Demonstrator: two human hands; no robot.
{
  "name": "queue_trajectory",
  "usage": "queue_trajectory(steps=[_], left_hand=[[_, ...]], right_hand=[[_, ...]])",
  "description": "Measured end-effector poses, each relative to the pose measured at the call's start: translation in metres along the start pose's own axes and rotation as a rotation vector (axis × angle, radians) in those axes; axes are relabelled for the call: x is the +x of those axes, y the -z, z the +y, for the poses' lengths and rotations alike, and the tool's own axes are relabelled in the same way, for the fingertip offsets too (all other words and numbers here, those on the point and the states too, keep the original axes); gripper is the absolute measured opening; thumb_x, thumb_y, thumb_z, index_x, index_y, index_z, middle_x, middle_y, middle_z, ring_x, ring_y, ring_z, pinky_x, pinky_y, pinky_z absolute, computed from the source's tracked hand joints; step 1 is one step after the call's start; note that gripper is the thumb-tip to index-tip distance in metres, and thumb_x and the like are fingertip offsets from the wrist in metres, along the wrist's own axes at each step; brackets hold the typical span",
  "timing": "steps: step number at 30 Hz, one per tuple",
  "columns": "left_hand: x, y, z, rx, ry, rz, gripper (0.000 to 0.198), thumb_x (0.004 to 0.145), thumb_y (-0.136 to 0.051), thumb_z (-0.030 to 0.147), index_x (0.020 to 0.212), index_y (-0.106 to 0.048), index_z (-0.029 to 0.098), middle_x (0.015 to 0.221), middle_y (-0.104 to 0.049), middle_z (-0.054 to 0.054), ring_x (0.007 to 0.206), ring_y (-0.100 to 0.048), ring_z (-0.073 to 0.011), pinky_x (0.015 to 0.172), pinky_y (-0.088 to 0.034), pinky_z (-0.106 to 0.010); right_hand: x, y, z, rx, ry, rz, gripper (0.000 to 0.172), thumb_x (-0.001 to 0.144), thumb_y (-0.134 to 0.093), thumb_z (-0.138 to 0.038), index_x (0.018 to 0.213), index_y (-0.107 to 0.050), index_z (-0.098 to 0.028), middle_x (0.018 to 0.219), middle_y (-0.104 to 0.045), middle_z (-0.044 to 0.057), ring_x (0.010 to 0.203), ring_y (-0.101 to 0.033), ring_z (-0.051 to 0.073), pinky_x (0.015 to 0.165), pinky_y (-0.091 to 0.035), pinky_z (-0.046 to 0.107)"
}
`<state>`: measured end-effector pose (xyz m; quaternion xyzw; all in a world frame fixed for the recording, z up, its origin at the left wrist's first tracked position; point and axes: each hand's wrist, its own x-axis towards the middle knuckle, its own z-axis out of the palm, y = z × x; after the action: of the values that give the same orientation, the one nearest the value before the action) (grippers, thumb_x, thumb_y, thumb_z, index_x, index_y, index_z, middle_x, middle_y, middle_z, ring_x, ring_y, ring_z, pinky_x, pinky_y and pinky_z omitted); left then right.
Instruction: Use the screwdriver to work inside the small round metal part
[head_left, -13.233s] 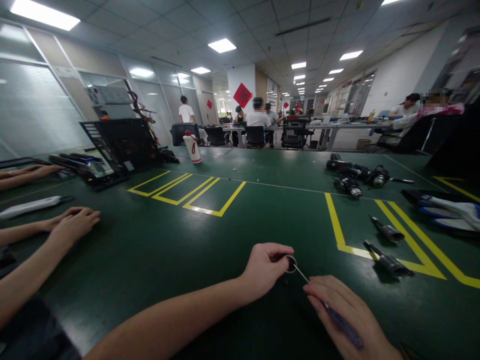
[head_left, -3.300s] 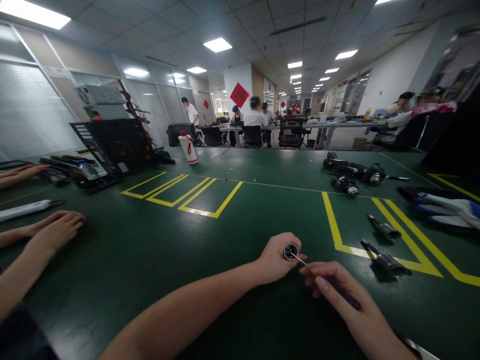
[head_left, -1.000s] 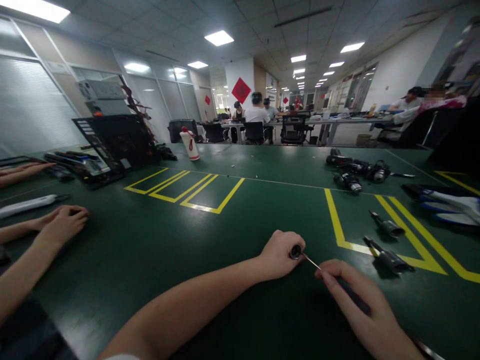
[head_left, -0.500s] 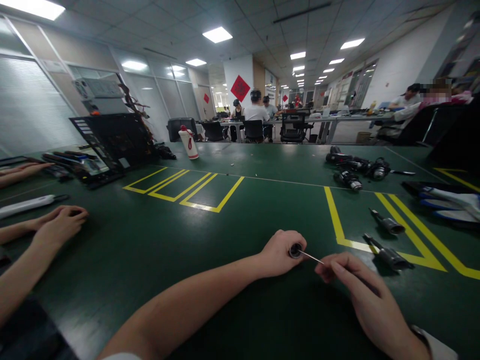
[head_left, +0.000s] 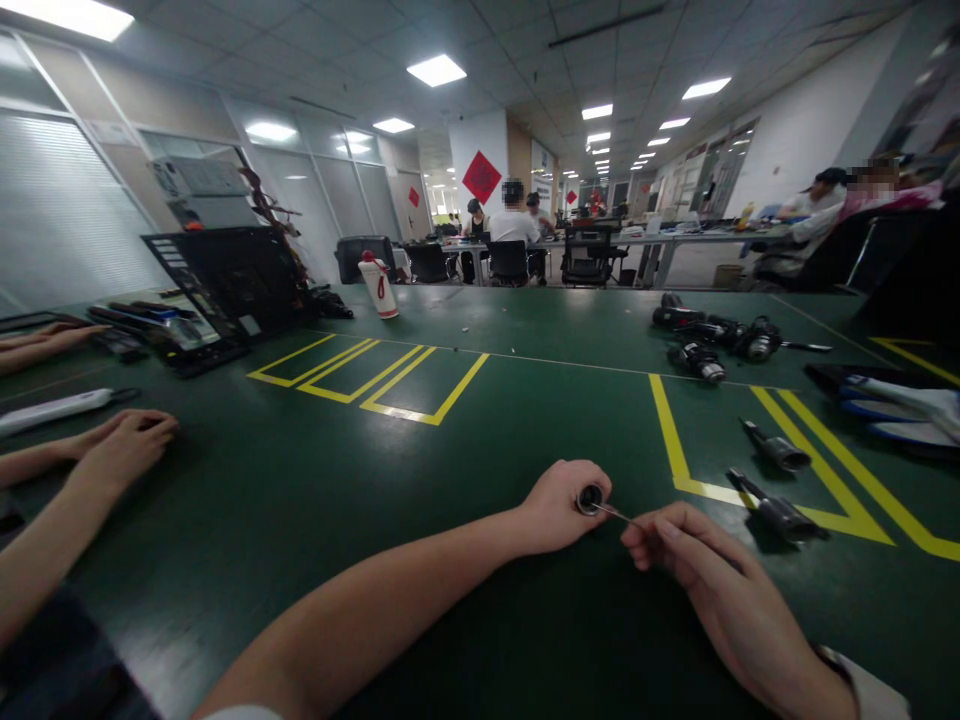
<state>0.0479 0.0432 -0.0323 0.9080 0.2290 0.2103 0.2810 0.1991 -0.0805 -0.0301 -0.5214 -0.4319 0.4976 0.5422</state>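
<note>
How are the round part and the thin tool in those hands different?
The round part has a wide, dark opening; the thin tool shows a slim, straight shaft. The left hand wraps around the round part; the right hand grips the thin tool. Both are held.

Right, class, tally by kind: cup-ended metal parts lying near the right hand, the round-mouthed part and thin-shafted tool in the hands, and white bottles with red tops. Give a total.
Cup-ended parts lying: 2
Round-mouthed part in left hand: 1
Thin-shafted tool in right hand: 1
White bottle with red top: 1
Total: 5
</note>
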Motion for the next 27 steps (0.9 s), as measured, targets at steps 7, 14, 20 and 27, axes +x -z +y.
queue_trajectory(steps=[7,14,20,27], left_hand=[[0.0008,-0.0024,-0.0010,0.002,0.084,0.077,0.015,0.077,-0.062,0.028,0.074,-0.053,0.016,0.076,-0.055,0.002,0.071,-0.051,-0.0116,0.071,-0.038,-0.025],[-0.0002,-0.0012,0.0015,-0.009,0.046,0.070,0.014,0.077,-0.061,0.026,0.073,-0.052,0.016,0.072,-0.054,0.003,0.070,-0.051,-0.0114,0.071,-0.039,-0.026],[-0.0004,0.0016,0.0013,-0.180,0.038,0.068,0.015,0.075,-0.062,0.024,0.071,-0.050,0.015,0.073,-0.051,0.001,0.067,-0.048,-0.0104,0.064,-0.041,-0.023],[-0.0007,-0.0017,-0.0006,-0.138,0.037,0.098,0.016,0.076,-0.062,0.025,0.072,-0.050,0.015,0.072,-0.051,0.002,0.067,-0.048,-0.0100,0.066,-0.040,-0.023]], right_hand=[[-0.0031,-0.0049,-0.0046,-0.192,0.115,0.015,0.025,0.083,-0.054,-0.042,0.082,-0.067,-0.021,0.084,-0.067,0.005,0.078,-0.060,0.021,0.071,-0.049,0.034],[-0.0058,-0.0054,-0.0075,-0.250,0.097,-0.009,0.025,0.083,-0.054,-0.043,0.084,-0.067,-0.022,0.085,-0.067,0.005,0.075,-0.061,0.020,0.068,-0.050,0.033],[-0.0012,-0.0059,-0.0051,0.026,-0.028,-0.020,0.025,0.085,-0.052,-0.041,0.088,-0.067,-0.021,0.093,-0.066,0.006,0.081,-0.060,0.020,0.070,-0.050,0.034],[-0.0026,-0.0053,-0.0044,-0.060,0.021,-0.010,0.024,0.086,-0.052,-0.041,0.091,-0.067,-0.023,0.095,-0.066,0.005,0.084,-0.061,0.021,0.071,-0.050,0.034]])
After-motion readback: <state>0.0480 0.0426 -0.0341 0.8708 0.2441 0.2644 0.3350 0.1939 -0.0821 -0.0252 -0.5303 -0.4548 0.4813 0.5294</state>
